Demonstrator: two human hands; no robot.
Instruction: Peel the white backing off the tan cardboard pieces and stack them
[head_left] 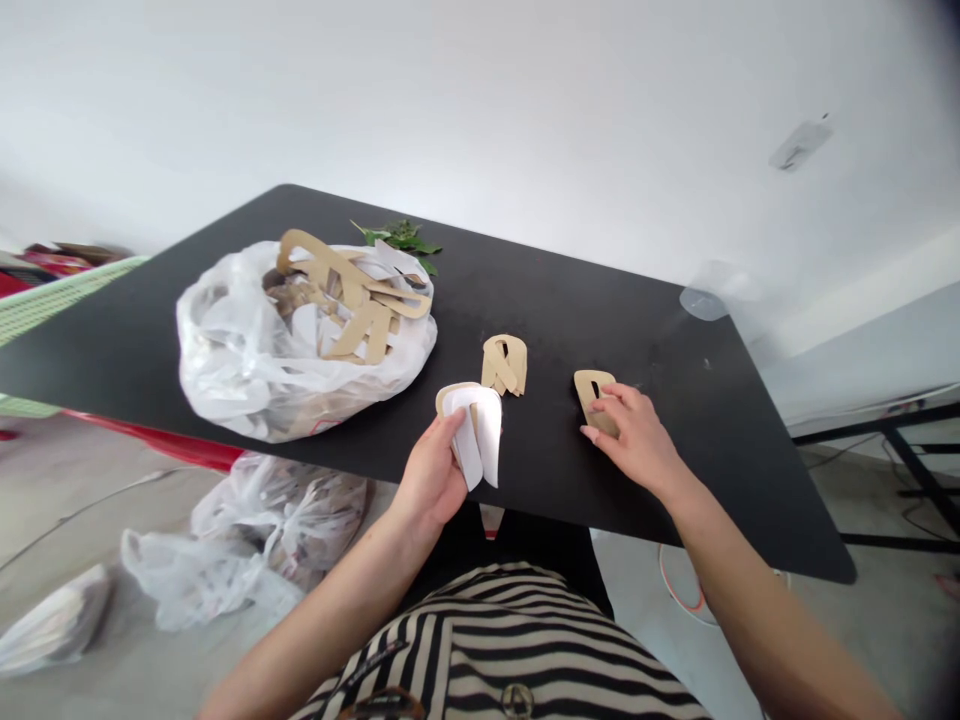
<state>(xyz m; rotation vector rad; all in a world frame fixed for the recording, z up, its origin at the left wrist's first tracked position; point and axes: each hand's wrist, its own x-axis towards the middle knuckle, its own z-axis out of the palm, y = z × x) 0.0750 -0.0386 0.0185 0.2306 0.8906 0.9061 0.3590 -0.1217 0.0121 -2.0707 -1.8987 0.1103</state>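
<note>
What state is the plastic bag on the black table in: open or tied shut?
Open: the plastic bag gapes at the top, with tan and white pieces showing inside.

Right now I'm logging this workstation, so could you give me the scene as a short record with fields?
Left hand: holds white-faced cut pieces, a tan edge showing behind
Right hand: fingers at a tan slotted stack on the table; firmness of grip unclear
Between the hands: small tan pile, lying flat
Plastic bag: on the table, left side, open, heaped with tan and white offcuts
Behind the bag: green leaves
Table: black top
Floor, left: more plastic bags
</note>
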